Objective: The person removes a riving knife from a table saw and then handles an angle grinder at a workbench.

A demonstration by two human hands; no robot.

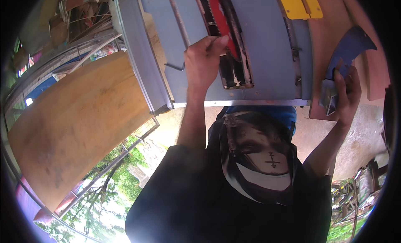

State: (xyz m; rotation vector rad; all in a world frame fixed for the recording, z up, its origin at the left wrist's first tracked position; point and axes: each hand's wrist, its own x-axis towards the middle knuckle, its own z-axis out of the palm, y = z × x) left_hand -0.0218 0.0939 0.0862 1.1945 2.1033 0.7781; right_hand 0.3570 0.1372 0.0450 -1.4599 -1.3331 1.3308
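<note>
A grey table saw top (267,63) fills the upper middle, with a red circular blade (219,13) standing in its open slot (236,73). My left hand (204,61) reaches over the near edge of the top, and its thumb and fingers pinch a thin dark piece beside the blade. What that piece is I cannot make out. An L-shaped hex key (175,67) lies on the top just left of this hand. My right hand (346,94), off the right edge of the saw, grips a curved blue-grey metal plate (351,44) with a grey bracket at its lower end.
A grey fence rail (140,63) runs along the left side of the saw. A broad wooden plank (71,126) lies to the left over a wire mesh frame. A yellow part (298,5) sits at the top right on the saw, a reddish board (323,34) beyond it. Clutter fills the top left.
</note>
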